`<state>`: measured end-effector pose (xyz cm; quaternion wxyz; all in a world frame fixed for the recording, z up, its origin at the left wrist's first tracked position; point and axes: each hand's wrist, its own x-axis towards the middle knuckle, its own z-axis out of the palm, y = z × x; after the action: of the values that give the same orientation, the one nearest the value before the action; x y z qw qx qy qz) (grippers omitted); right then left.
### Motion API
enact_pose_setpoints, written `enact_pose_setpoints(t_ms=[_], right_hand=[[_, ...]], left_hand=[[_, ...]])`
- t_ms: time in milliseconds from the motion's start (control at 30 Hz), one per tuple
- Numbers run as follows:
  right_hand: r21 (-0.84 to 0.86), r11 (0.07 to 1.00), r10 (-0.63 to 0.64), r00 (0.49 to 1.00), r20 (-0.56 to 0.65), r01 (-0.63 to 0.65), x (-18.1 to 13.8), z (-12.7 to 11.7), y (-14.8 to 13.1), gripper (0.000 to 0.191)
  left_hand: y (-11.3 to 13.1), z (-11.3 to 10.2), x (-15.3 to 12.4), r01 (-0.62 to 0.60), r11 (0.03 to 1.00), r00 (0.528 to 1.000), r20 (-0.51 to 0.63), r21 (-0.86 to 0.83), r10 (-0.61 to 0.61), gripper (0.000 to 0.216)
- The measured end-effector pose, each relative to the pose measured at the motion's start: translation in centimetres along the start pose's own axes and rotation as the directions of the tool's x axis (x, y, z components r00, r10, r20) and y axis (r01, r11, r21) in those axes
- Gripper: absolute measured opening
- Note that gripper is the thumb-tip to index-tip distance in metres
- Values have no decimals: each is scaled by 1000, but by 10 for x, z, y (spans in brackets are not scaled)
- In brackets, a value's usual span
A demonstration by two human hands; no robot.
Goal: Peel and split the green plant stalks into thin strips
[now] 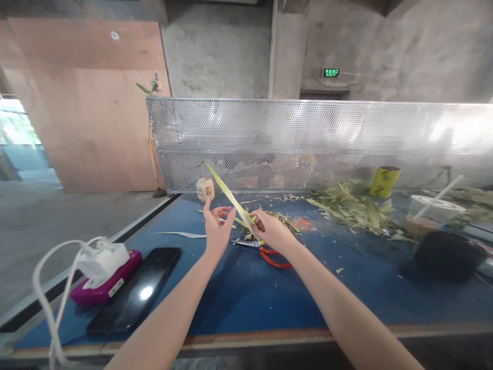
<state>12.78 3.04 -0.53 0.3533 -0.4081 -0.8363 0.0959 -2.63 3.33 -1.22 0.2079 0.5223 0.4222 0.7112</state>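
Observation:
A long pale green strip of husk or leaf [231,198] slants up and to the left over the blue table. Its lower end is pinched in my right hand [267,226]. Just left of the strip is my left hand [219,223], its fingers apart and curved, with nothing seen in it. Below my right hand lie scissors with red handles [275,259], blades pointing left, partly hidden by my wrist. Behind the hands is a heap of dry plant scraps [283,218], and a thin pale strip [179,234] lies to the left.
On the left are a black phone [134,290] and a magenta power strip [131,264] with white plugs and cables. A husk pile [354,210], yellow can [384,181], plastic cup [433,210] and black object [449,257] stand right. A perforated metal panel [231,123] closes the back.

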Motion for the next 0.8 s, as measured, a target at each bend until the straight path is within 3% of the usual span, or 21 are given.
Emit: enact_pose_setpoints(t_ms=[133, 300, 433, 667, 800], right_hand=[[22, 1000, 8, 1000, -10, -8, 0, 1, -1, 23], [71, 997, 11, 1000, -8, -10, 0, 0, -2, 22], [75, 997, -4, 1000, -1, 4, 0, -1, -5, 23], [48, 999, -22, 999, 28, 21, -2, -1, -6, 23], [-31, 999, -42, 996, 74, 44, -4, -3, -8, 19]], left_hand=[[1, 0, -2, -62, 997, 998, 22, -39, 63, 70], [0, 1, -5, -120, 992, 990, 83, 32, 117, 81], [0, 1, -6, -155, 987, 982, 118, 49, 148, 75], [3, 0, -6, -120, 992, 991, 61, 43, 117, 72], [4, -2, -3, -139, 989, 987, -74, 58, 143, 61]])
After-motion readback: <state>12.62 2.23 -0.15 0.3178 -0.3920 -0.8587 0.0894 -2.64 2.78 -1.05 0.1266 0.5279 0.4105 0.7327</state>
